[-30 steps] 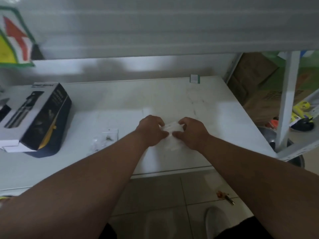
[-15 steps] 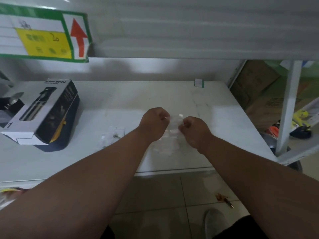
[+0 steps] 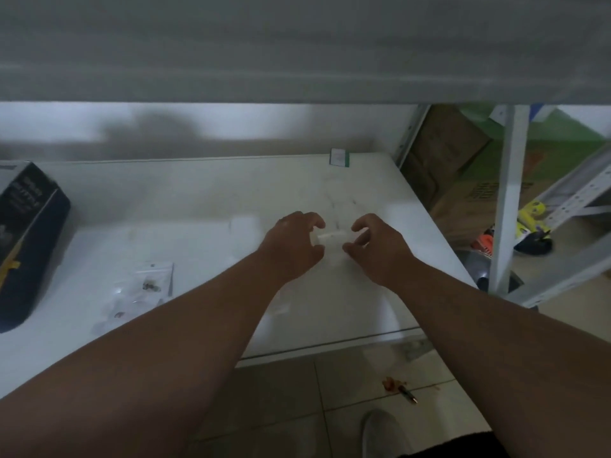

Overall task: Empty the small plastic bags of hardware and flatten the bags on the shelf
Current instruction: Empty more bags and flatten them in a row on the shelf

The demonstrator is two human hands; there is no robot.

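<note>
Since half a second ago both hands have spread a little apart and the view has dipped, so the label on the upper shelf is gone from sight. Now the left hand [image 3: 291,247] and the right hand [image 3: 380,247] hover close over the white shelf [image 3: 205,206], curled fingers facing each other, each seeming to pinch one end of a small clear bag [image 3: 332,238] stretched between the fingertips; blur keeps me from telling how firmly the grip sits or whether the bag touches the shelf. Well to the left of the left fingers lie the other bags [image 3: 145,289], a loose overlapping cluster with dark hardware showing inside; I count at least two, perhaps three, but the clear plastic makes it uncertain. Farther left still stands one dark box [image 3: 24,246], cut by the frame edge. My judgement is that the risk lies in the pull: if the seal gives suddenly, small screws could scatter and roll off the near edge onto the tiled floor [image 3: 297,401], where one pen-like object [image 3: 408,394] already lies beside a reddish smear. Thin film could also slip from the fingertips or tear unevenly.
</note>
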